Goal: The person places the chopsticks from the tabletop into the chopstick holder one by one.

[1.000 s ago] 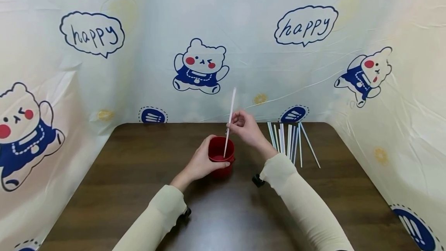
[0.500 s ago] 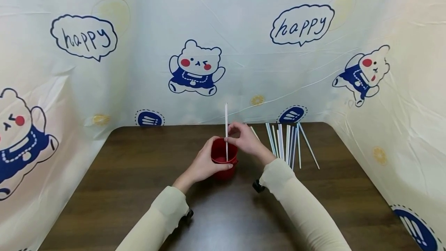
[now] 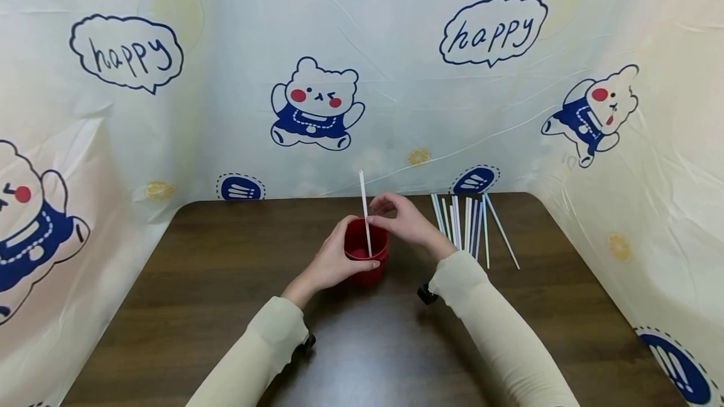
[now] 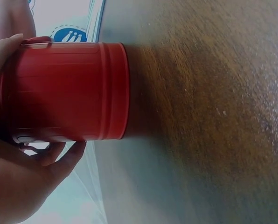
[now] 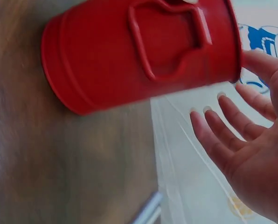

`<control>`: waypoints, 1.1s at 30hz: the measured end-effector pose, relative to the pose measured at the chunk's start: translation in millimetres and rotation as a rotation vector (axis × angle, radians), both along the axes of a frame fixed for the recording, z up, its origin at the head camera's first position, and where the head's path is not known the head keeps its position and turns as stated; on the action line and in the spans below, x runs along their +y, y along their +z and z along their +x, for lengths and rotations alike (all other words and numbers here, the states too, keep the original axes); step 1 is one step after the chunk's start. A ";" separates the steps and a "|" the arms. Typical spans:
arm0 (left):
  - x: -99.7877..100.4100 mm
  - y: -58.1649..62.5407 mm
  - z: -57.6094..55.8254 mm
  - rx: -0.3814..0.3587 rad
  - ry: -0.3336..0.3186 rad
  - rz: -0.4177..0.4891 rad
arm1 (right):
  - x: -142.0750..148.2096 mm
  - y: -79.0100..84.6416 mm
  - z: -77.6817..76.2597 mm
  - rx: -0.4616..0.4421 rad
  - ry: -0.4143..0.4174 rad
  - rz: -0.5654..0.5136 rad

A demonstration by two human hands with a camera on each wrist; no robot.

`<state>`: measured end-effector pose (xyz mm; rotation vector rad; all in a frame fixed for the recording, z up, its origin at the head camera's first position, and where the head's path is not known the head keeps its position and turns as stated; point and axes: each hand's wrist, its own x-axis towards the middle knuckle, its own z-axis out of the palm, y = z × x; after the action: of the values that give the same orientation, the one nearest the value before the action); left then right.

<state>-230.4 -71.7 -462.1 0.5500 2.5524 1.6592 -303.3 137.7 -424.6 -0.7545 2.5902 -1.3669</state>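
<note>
A small red bucket [image 3: 366, 272] with looped side handles stands on the table, and my left hand [image 3: 334, 259] grips it round the rim, thumb across the near side. Inside the bucket stands a white drinking straw [image 3: 364, 196], its upper half above the rim and leaning slightly left. My right hand [image 3: 403, 220] is at the bucket's right side, thumb tip right by the straw. In the right wrist view the fingers [image 5: 232, 119] of that hand are spread and hold nothing, and its thumb is at the rim. The left wrist view has the bucket's wall [image 4: 64, 93] with the left fingers round it.
Several pale and bluish straws [image 3: 468, 222] lie side by side at the table's back right, one slanting apart from the others. A patterned curtain [image 3: 396, 80] hangs behind and along both sides of the brown table [image 3: 226, 281].
My right hand lowered the straw into the bucket, then loosened its fingers and drew slightly right. The straw now tips a little left. The left hand keeps its grip on the bucket.
</note>
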 end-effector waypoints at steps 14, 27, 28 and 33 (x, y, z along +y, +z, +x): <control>-1.7 3.7 1.8 0.000 0.024 -0.023 | 39.0 -6.6 -24.7 0.120 -0.062 0.215; -0.4 -4.1 7.6 -0.009 0.036 -0.037 | 74.1 -48.7 -28.0 -0.069 -0.138 0.303; -0.5 -3.5 8.1 -0.007 0.037 -0.035 | 74.1 -48.6 -27.7 -0.073 -0.140 0.299; -0.7 1.1 8.0 0.003 0.038 -0.025 | 71.7 -45.4 -28.7 -0.023 -0.109 0.322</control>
<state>-222.4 -72.3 -461.0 0.5054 2.5978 1.6375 -332.0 209.3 -470.0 -0.5508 2.7705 -0.9360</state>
